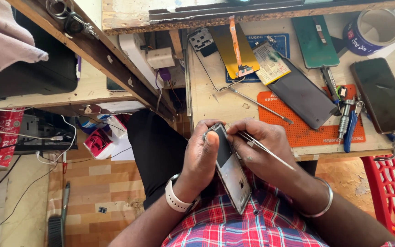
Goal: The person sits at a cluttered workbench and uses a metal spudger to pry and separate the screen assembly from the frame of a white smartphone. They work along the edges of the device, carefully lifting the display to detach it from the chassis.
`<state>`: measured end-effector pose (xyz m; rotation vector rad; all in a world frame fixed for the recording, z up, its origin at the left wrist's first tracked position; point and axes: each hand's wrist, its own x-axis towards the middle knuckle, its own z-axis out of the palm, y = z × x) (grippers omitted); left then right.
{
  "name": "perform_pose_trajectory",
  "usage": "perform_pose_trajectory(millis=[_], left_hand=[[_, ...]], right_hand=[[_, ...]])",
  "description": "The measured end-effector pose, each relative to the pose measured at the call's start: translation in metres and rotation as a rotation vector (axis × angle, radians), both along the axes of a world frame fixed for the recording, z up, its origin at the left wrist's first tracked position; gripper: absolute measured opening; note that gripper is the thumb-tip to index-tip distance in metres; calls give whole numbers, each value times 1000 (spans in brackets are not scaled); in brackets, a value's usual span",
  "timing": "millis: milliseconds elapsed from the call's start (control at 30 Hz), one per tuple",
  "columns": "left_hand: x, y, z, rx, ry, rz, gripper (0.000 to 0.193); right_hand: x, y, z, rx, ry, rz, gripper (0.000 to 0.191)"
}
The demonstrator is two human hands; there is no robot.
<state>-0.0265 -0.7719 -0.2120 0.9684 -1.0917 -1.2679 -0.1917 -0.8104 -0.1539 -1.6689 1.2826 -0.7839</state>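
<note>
Both hands' fingers (212,137) around opened phone (229,167).

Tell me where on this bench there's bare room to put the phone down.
Bare wood lies left of the orange mat, below the yellow panel, crossed only by a thin metal rod. A smaller strip shows between the green panel and the dark phone. The mat itself is crowded with a dark panel, a screwdriver and blue tweezers.
</note>
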Motion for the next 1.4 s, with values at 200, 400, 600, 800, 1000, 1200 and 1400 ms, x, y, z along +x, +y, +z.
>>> perform_pose_trajectory(millis=[200, 400, 600, 800, 1000, 1200, 1400], left_hand=[[-3, 1, 3, -23, -116, 40, 78], [-2, 0, 4, -6, -100, 31, 80], [0, -2, 3, 180, 231, -82, 81], [0, -3, 4, 258, 513, -106, 76], [2, -3, 0, 202, 549, -131, 73], [0, -5, -2, 220, 518, -123, 70], [8, -7, 3, 389, 662, -193, 69]], right_hand=[[8, 3, 8, -487, 131, 115, 16], [7, 4, 4, -602, 114, 140, 20], [-18, -3, 6, -264, -187, -44, 9], [-22, -17, 3, -34, -97, -70, 15], [1, -19, -6, 75, -153, 32, 16], [1, -17, -2, -349, 27, 101, 12], [-5, -12, -11, -189, -279, -16, 26]])
